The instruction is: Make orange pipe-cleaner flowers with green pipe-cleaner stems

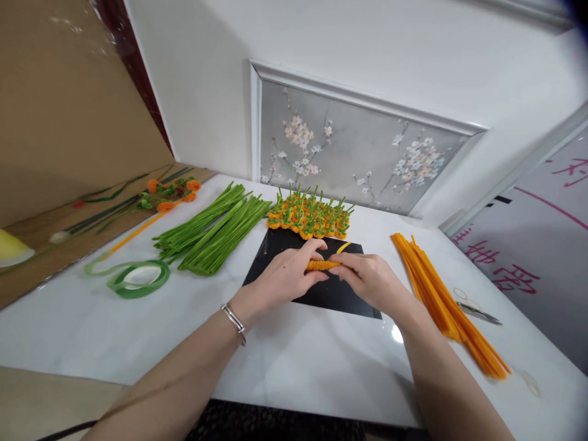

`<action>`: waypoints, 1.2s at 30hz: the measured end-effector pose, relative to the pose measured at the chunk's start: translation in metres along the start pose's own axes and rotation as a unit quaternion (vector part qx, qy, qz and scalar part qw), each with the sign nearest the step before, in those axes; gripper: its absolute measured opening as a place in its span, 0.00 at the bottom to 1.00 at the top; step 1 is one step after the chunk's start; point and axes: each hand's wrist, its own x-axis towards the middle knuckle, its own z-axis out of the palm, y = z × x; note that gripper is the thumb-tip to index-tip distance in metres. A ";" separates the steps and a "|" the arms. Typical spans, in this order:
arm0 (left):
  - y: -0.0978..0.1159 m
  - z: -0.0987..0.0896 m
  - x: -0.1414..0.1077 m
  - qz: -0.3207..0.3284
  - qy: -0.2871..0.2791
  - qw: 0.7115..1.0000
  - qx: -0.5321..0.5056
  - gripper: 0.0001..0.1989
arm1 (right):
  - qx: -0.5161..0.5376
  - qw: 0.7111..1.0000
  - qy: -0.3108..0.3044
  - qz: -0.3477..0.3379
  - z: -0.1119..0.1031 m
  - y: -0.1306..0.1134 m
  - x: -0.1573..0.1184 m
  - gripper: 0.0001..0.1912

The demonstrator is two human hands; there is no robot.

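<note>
Between my two hands, over a black sheet [331, 300], lies a coiled orange stem [319, 265]. My left hand [289, 269] pinches its left part between thumb and fingers. The fingertips of my right hand [365, 275] close on its right end. A short yellow-orange tail [344, 247] sticks up near my right fingers. Just behind the sheet, several small orange flowers with green stems [310, 214] stand packed together.
Green stems [211, 233] and a roll of green tape [139, 278] lie left. Finished orange flowers [169, 195] rest on cardboard farther left. Orange stems [448, 303] and scissors [479, 312] lie right. A panelled wall [358, 141] rises behind the white table [275, 367].
</note>
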 end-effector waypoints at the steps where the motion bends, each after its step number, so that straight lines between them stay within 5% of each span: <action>1: -0.001 -0.002 0.000 -0.001 -0.007 1.000 0.006 0.23 | -0.008 1.000 0.009 -0.005 0.000 0.002 -0.001 0.09; 7: -0.002 -0.005 0.002 0.007 0.013 1.000 -0.012 0.07 | -0.049 0.997 0.055 -0.033 0.001 0.012 -0.003 0.10; 16: -0.005 -0.008 0.003 -0.033 -0.114 0.979 -0.167 0.14 | -0.089 0.987 0.060 -0.117 -0.003 0.008 -0.001 0.11; 24: 0.001 -0.002 0.001 0.013 -0.027 0.997 -0.072 0.12 | -0.072 0.989 0.070 -0.111 0.001 0.006 -0.001 0.10; 30: 0.005 -0.001 0.000 -0.017 -0.091 0.985 -0.144 0.09 | -0.108 0.982 0.059 -0.142 0.006 0.004 0.001 0.11; 36: 0.004 0.000 0.001 -0.012 -0.095 0.991 -0.094 0.08 | -0.123 0.981 0.049 -0.139 0.010 -0.002 0.003 0.11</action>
